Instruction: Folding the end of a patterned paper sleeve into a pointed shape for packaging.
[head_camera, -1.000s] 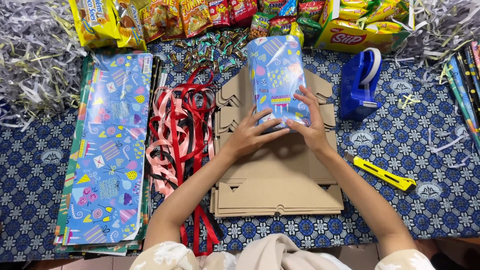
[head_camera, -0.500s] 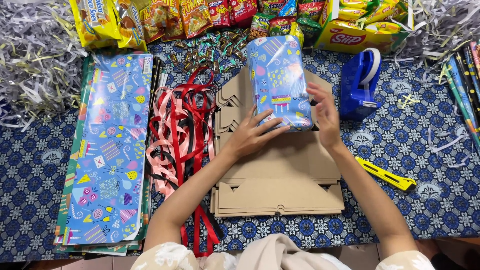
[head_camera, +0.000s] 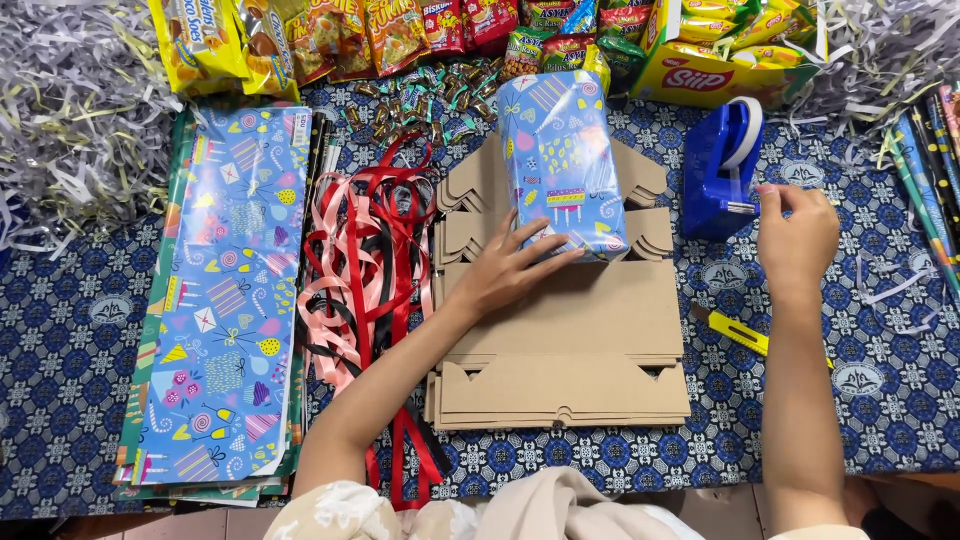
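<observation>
Wrapped box (head_camera: 562, 165) lies on cardboard stack (head_camera: 565, 340) at 12 o'clock, paper already around it. Left hand (head_camera: 510, 268) presses flat on near end, nothing clasped. Right hand (head_camera: 795, 230) pinches at tape dispenser (head_camera: 722, 170), 2 o'clock. Ends untaped, ribbons (head_camera: 365, 290) untouched.

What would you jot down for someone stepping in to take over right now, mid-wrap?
Left hand: flat against the near end of the wrapped box, steadying it on the stack of flat cardboard.
Right hand: off the box, fingertips at the blue tape dispenser; whether it holds tape, I cannot tell.
Done: blue patterned paper covers the box's top and sides.
Left: the near end looks unsealed, judging by the holding hand.
Nearby: ribbons, spare wrapping sheets, yellow cutter.
</observation>
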